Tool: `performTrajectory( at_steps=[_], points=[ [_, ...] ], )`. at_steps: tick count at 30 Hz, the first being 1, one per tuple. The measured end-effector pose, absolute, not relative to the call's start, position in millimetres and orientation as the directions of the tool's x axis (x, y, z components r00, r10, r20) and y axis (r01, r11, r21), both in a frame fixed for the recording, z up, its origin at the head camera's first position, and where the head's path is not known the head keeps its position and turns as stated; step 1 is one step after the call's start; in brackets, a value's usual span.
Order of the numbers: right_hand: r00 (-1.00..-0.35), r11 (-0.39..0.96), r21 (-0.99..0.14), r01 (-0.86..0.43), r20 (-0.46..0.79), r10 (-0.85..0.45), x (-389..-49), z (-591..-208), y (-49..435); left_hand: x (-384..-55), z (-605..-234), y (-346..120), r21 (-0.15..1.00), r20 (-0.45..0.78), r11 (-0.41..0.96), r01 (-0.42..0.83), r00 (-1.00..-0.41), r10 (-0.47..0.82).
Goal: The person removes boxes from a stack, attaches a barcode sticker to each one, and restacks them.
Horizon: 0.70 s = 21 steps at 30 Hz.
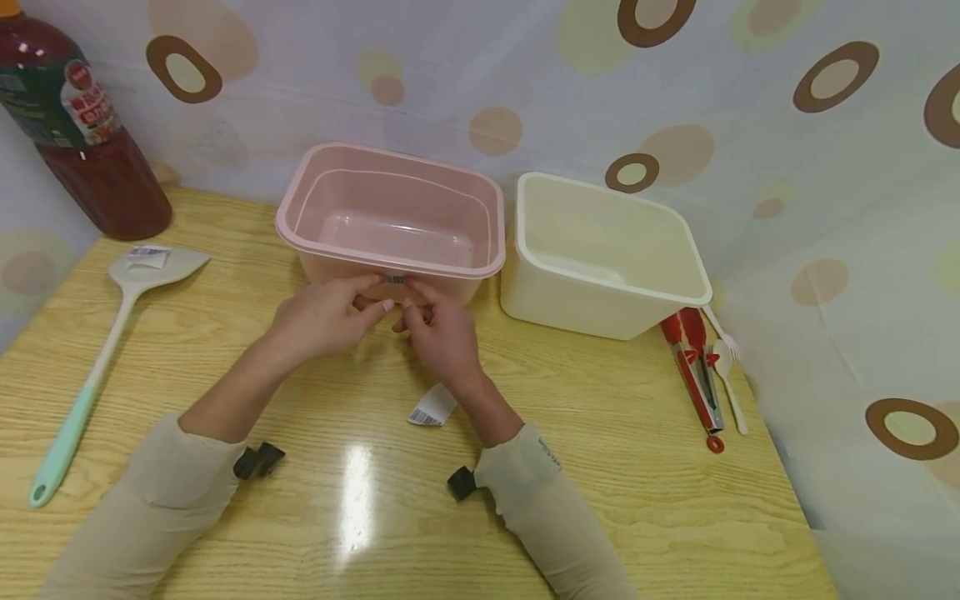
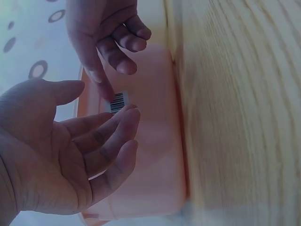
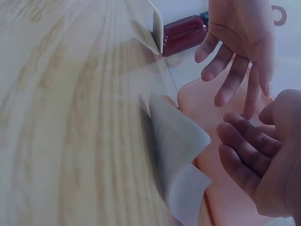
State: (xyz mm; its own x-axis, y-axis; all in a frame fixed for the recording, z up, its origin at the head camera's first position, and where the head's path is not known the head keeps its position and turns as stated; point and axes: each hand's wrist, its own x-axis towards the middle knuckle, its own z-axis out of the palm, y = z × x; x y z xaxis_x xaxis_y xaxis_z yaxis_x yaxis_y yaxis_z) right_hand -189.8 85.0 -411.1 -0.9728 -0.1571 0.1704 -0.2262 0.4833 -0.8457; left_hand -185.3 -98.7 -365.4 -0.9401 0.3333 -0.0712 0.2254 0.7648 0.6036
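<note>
A pink plastic bin (image 1: 390, 158) stands against the back wall covering, its front side toward me. On that side, just under the rim, is a small barcode sticker (image 2: 119, 101). My left hand (image 1: 322, 318) reaches it from the left, its fingers relaxed and the fingertips at the sticker's edge. From the other side comes my right hand (image 1: 444, 337), index finger extended onto the sticker and the other fingers loosely bent. In the left wrist view the thumbs of both hands stand away from the label. A curled white paper tag (image 1: 433, 406) lies on the table near my right wrist.
A cream bin (image 1: 600, 308) stands right of the pink one. Red-tipped tongs (image 1: 697, 371), a small spoon (image 1: 726, 371) and a fork (image 1: 727, 340) lie beyond it. At left are a spatula (image 1: 112, 333) with a tag and a large bottle (image 1: 97, 158) of dark red liquid.
</note>
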Motion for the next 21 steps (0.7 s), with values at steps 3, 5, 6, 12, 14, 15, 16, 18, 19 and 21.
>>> performTrajectory(
  at_steps=[3, 5, 6, 12, 14, 15, 16, 18, 19, 21],
  points=[
    [-0.973, 0.485, -0.847, -0.216, 0.145, -0.180, -190.1, -411.6, 84.3, -185.7, -366.3, -98.1, 0.602, -0.074, 0.764, 0.232, -0.937, 0.343],
    [-0.972, 0.503, -0.836, -0.219, 0.140, -0.191, -190.4, -411.3, 84.6, -185.9, -366.6, -98.2, 0.598, -0.076, 0.767, 0.233, -0.936, 0.343],
    [-0.972, 0.518, -0.827, -0.218, 0.136, -0.192, -190.3, -410.8, 85.2, -185.9, -366.8, -98.5, 0.595, -0.076, 0.770, 0.233, -0.937, 0.342],
    [-0.980, 0.555, -0.811, -0.182, 0.107, -0.165, -192.6, -408.7, 91.6, -187.1, -366.7, -101.0, 0.595, -0.088, 0.772, 0.222, -0.937, 0.337],
    [-0.981, 0.535, -0.826, -0.180, 0.109, -0.163, -193.7, -407.9, 93.5, -187.9, -366.7, -101.7, 0.595, -0.093, 0.773, 0.220, -0.937, 0.338],
    [-0.980, 0.524, -0.832, -0.183, 0.112, -0.165, -194.4, -407.6, 94.2, -188.2, -366.7, -102.0, 0.595, -0.094, 0.773, 0.220, -0.936, 0.339],
    [-0.979, 0.515, -0.837, -0.185, 0.113, -0.168, -194.9, -407.5, 94.9, -188.4, -366.8, -102.3, 0.593, -0.094, 0.774, 0.221, -0.936, 0.340],
    [-0.977, 0.508, -0.838, -0.197, 0.123, -0.176, -195.5, -407.5, 95.8, -188.6, -367.1, -102.8, 0.590, -0.094, 0.775, 0.225, -0.935, 0.342],
    [-0.976, 0.500, -0.843, -0.198, 0.125, -0.176, -195.3, -407.5, 96.1, -188.5, -367.4, -103.1, 0.591, -0.093, 0.774, 0.226, -0.934, 0.344],
    [-0.976, 0.487, -0.850, -0.201, 0.132, -0.172, -195.3, -408.5, 96.6, -188.1, -367.9, -103.1, 0.594, -0.092, 0.771, 0.228, -0.933, 0.347]
  ],
)
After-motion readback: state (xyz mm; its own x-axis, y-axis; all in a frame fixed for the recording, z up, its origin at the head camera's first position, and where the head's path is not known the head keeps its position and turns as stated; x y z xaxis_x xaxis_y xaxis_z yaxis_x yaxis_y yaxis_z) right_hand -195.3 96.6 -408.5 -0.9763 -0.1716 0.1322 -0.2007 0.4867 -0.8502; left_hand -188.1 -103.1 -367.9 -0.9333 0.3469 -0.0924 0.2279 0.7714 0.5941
